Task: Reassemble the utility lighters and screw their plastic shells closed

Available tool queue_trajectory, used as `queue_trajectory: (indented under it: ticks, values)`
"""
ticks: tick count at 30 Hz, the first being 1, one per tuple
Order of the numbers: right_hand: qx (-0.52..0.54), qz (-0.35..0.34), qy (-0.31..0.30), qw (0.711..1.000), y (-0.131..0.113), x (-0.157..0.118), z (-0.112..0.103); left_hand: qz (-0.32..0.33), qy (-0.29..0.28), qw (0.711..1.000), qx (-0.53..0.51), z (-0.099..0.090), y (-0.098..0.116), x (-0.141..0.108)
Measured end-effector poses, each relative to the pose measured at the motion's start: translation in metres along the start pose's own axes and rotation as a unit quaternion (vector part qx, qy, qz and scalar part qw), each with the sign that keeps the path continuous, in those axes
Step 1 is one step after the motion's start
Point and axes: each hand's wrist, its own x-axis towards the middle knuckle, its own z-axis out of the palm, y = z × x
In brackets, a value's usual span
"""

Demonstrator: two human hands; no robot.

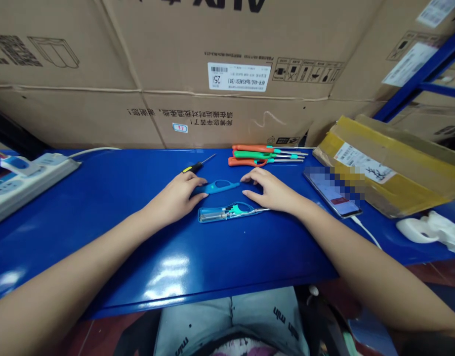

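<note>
My left hand (183,193) pinches the wide left end of a blue lighter casing half (223,187), which lies near the table's surface with its finger loop to the right. Close to the narrow right tip of that half is my right hand (268,190), its fingers curved and apart with nothing visible between them. Just in front lies the other half, an opened blue lighter (212,215) showing a clear fuel tank, a green trigger and a metal rod. A screwdriver (193,167) with a black and yellow handle rests beyond my left fingers.
Several orange and green stick lighters (253,155) lie at the table's back. To the right are a phone (333,193) on a cable and a yellow-taped carton (375,158). A white power strip (30,185) sits left. Large cardboard boxes (145,59) stand behind the blue table (131,269).
</note>
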Motion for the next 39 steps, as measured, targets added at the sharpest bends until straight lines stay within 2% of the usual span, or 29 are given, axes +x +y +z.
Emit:
queue_trajectory:
  ticks: [5,9,13,17,20,23,25,28,32,39]
  values:
    - [-0.001,-0.005,0.006,1.000,-0.003,0.000,0.005,0.012,-0.006,1.000,-0.013,0.002,0.006,-0.004]
    - [0.010,-0.004,0.039,0.999,-0.006,0.001,0.004,0.047,0.036,0.998,-0.034,0.001,0.011,-0.006]
    - [0.031,-0.022,0.064,0.997,-0.012,-0.001,-0.010,0.075,0.064,0.995,-0.031,-0.005,0.021,-0.008]
    - [0.086,-0.004,0.081,0.993,-0.017,-0.006,-0.032,0.104,0.041,0.993,-0.043,-0.008,0.036,-0.015]
    - [0.101,0.001,0.018,0.995,-0.021,-0.009,-0.043,0.138,0.026,0.989,-0.045,-0.008,0.044,-0.020]
    - [0.096,-0.034,-0.091,0.991,-0.025,-0.011,-0.045,0.165,0.018,0.986,-0.029,-0.009,0.048,-0.024]
    - [0.084,-0.066,-0.129,0.986,-0.027,-0.012,-0.042,0.180,0.012,0.983,-0.016,-0.009,0.049,-0.025]
    - [0.077,-0.096,-0.150,0.981,-0.027,-0.011,-0.036,0.204,-0.007,0.979,0.010,-0.011,0.048,-0.026]
    - [0.078,-0.103,-0.166,0.978,-0.028,-0.010,-0.030,0.230,-0.031,0.972,0.047,-0.014,0.045,-0.025]
    - [0.071,-0.103,-0.162,0.979,-0.026,-0.009,-0.022,0.248,-0.017,0.966,0.073,-0.014,0.040,-0.023]
